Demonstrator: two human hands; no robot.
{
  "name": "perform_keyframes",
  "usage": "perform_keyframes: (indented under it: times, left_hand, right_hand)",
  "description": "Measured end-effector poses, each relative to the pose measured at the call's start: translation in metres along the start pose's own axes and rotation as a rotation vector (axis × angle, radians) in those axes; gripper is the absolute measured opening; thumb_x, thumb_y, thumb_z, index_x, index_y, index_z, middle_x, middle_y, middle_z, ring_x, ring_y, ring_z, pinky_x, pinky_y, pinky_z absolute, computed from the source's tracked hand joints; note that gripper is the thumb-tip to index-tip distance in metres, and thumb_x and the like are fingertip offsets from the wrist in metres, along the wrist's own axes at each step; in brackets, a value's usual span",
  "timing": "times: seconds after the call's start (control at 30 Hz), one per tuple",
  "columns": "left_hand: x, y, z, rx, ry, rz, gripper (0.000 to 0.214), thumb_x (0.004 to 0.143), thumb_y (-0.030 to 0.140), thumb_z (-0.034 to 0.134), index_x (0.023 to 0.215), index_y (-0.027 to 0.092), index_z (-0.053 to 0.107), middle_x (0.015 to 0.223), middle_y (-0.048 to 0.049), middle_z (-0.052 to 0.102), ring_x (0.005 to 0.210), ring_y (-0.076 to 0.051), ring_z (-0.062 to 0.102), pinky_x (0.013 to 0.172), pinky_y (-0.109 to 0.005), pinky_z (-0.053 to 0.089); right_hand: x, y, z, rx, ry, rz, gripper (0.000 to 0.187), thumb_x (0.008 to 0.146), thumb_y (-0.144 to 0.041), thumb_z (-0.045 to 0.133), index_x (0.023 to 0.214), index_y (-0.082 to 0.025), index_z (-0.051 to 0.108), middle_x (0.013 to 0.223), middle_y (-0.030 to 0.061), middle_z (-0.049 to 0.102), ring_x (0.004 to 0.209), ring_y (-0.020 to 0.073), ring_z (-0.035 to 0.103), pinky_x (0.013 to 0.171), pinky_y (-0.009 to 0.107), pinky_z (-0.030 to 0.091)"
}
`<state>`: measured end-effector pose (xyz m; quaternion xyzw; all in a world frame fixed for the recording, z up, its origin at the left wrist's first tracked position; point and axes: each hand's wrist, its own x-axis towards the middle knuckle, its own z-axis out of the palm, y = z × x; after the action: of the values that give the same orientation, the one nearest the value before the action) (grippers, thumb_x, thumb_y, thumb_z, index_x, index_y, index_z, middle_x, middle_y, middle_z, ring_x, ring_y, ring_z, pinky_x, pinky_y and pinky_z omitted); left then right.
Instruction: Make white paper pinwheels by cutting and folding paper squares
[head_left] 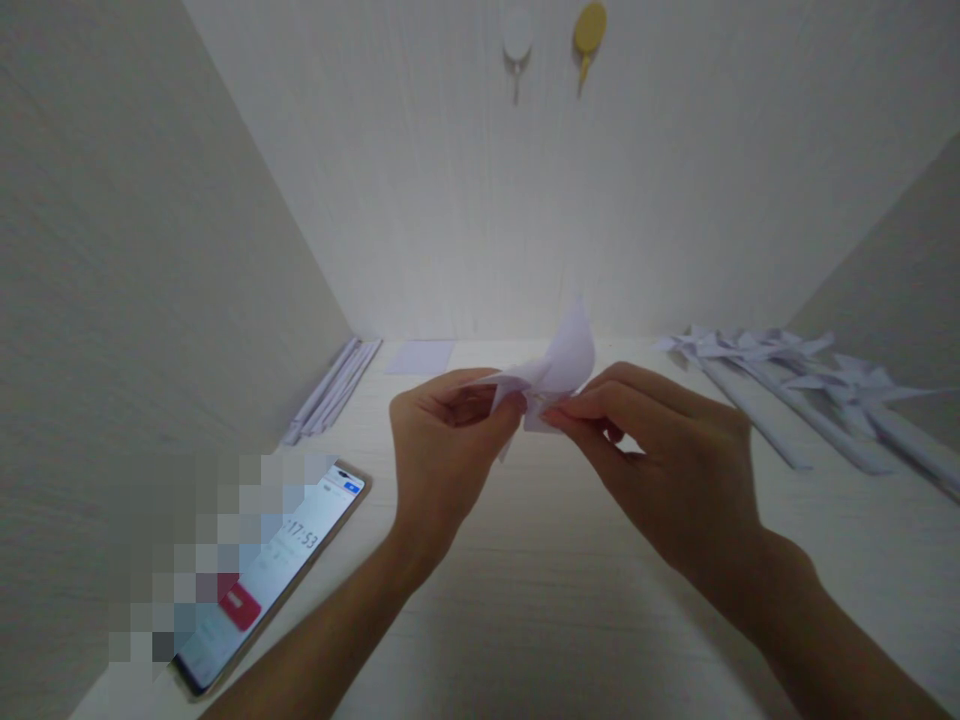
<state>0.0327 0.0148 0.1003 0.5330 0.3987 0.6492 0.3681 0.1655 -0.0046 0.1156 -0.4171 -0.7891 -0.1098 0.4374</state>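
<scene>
Between my two hands, above the white table, is a paper pinwheel head (568, 352) of pale lilac-white paper, with one curled blade standing up. My left hand (452, 430) pinches it near its middle with thumb and fingers. On the other side, my right hand (660, 450) is closed, its thumb and forefinger pressed together at the lower edge of the paper. Whether those fingertips also grip something small at the centre cannot be made out.
Finished paper pinwheels on rolled sticks (780, 400) lie at the right. Rolled paper sticks (334, 392) rest along the left wall, beside a square paper sheet (420, 356). A phone (277, 580) showing a timer lies at front left. Two hooks (590, 30) hang on the back wall.
</scene>
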Motion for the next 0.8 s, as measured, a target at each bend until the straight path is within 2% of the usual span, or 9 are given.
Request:
perform_keyframes:
  times: [0.17,0.27,0.37,0.47,0.6,0.8]
  left_hand:
    - [-0.0019,-0.0007,0.0023,0.019,-0.013,-0.037,0.008,0.057,0.016,0.063,0.065,0.015,0.065,0.062,-0.0014,0.066,0.055,-0.013,0.060,0.049,-0.021,0.049]
    - [-0.0011,-0.0005,0.0020,0.013,-0.001,-0.035,0.010,0.058,0.016,0.063,0.067,0.015,0.065,0.063,-0.0019,0.066,0.056,-0.013,0.061,0.049,-0.021,0.049]
    - [0.0000,0.0006,0.0003,-0.011,0.005,-0.020,0.010,0.057,0.015,0.063,0.067,0.016,0.065,0.063,-0.0013,0.066,0.056,-0.013,0.061,0.050,-0.021,0.049]
    - [0.0003,0.0016,-0.0011,-0.024,0.003,-0.010,0.010,0.057,0.014,0.063,0.067,0.016,0.064,0.063,-0.0005,0.066,0.056,-0.012,0.061,0.051,-0.020,0.049]
    - [0.0008,0.0025,-0.0024,-0.009,0.030,-0.008,0.008,0.057,0.014,0.062,0.065,0.015,0.064,0.062,-0.0009,0.066,0.055,-0.012,0.060,0.049,-0.020,0.049]
    - [0.0014,0.0052,-0.0046,-0.011,0.027,-0.038,0.009,0.057,0.016,0.063,0.066,0.015,0.064,0.064,-0.0015,0.066,0.055,-0.013,0.060,0.048,-0.021,0.049]
  right_hand:
    - [0.0020,-0.0014,-0.0003,-0.002,-0.001,0.045,0.022,0.073,-0.023,0.056,0.053,-0.016,0.050,0.051,-0.0022,0.049,0.046,0.0073,0.041,0.044,0.021,0.032]
    - [0.0040,-0.0015,0.0000,0.103,-0.032,0.037,0.015,0.072,-0.016,0.056,0.057,-0.017,0.053,0.057,-0.0013,0.054,0.052,0.0084,0.047,0.047,0.020,0.035]
    - [0.0042,0.0001,0.0009,0.176,-0.007,0.088,0.010,0.068,-0.011,0.058,0.061,-0.018,0.056,0.059,-0.0021,0.057,0.053,0.0086,0.049,0.048,0.020,0.038]
    - [0.0023,0.0031,0.0023,0.257,0.016,0.132,0.009,0.066,-0.012,0.061,0.061,-0.018,0.057,0.059,-0.0024,0.058,0.053,0.0089,0.051,0.048,0.020,0.040]
    - [0.0005,0.0056,0.0033,0.376,0.024,0.098,0.008,0.068,-0.015,0.059,0.062,-0.020,0.058,0.067,-0.0010,0.063,0.060,0.0115,0.057,0.053,0.023,0.045]
    - [0.0029,0.0017,-0.0023,0.285,0.006,0.086,0.011,0.069,-0.011,0.056,0.072,-0.021,0.061,0.071,-0.0015,0.065,0.062,0.0118,0.059,0.055,0.023,0.046]
